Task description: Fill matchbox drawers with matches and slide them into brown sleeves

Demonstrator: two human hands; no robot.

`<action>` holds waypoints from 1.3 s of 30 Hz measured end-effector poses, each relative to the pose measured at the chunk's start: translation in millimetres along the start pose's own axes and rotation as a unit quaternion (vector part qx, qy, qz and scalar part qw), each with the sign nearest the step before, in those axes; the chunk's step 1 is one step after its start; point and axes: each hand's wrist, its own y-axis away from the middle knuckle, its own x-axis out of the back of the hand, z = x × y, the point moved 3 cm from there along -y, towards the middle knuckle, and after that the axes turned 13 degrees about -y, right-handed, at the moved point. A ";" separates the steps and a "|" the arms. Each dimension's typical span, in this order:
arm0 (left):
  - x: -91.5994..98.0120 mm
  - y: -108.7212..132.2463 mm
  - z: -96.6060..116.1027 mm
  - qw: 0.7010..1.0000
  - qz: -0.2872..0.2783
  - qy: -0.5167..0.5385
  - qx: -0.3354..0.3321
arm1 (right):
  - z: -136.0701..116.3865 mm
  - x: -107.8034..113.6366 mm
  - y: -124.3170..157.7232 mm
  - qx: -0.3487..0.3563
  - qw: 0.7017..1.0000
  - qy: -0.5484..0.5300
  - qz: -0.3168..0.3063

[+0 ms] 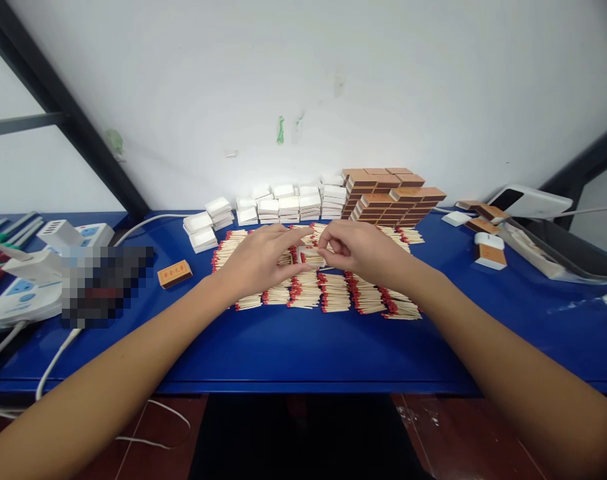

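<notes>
My left hand (266, 257) reaches over the matches, its thumb and fingers around a small white matchbox tray (301, 251). Red-tipped matches (312, 257) show in that tray. At its right end my right hand (352, 247) has thumb and forefinger pinched together; what lies between them is too small to make out. Rows of loose matches (334, 293) with red heads spread on the blue table (303, 347) under and around both hands.
Stacked white trays (286, 205) and a pile of brown matchboxes (383, 200) stand along the wall. One matchbox (175, 274) lies left. Power strips (28, 293) with cables occupy the left end. Several matchboxes (491, 255), a white device (531, 200) and a dark tray (573, 247) are at right.
</notes>
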 end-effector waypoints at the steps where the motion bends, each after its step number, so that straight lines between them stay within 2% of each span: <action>1: -0.4 0.0 1.8 1.000 -0.001 0.002 -0.001 | 0.1 -1.8 0.5 0.008 1.000 0.004 0.003; 5: 0.1 -0.1 3.8 1.000 0.000 0.014 0.001 | -1.8 -3.7 1.4 0.009 1.000 0.021 -0.004; 11: 3.3 -0.2 -6.3 0.999 0.016 0.018 0.022 | -3.6 10.1 -0.1 -0.019 0.999 0.027 0.000; 16: 3.9 -0.1 -13.9 0.999 0.016 -0.001 0.049 | 11.4 7.0 1.2 -0.091 0.988 0.018 -0.121; 18: 3.7 -0.3 -15.0 0.999 0.014 -0.006 0.050 | 14.9 4.1 2.1 -0.110 0.983 -0.006 -0.146; 28: 3.1 -0.3 -14.4 0.999 -0.002 -0.012 0.042 | 8.5 2.5 2.9 -0.159 0.973 -0.010 -0.170; 39: 2.3 -0.3 -14.5 0.999 -0.005 -0.014 0.045 | 7.4 0.6 4.2 -0.168 0.970 -0.011 -0.174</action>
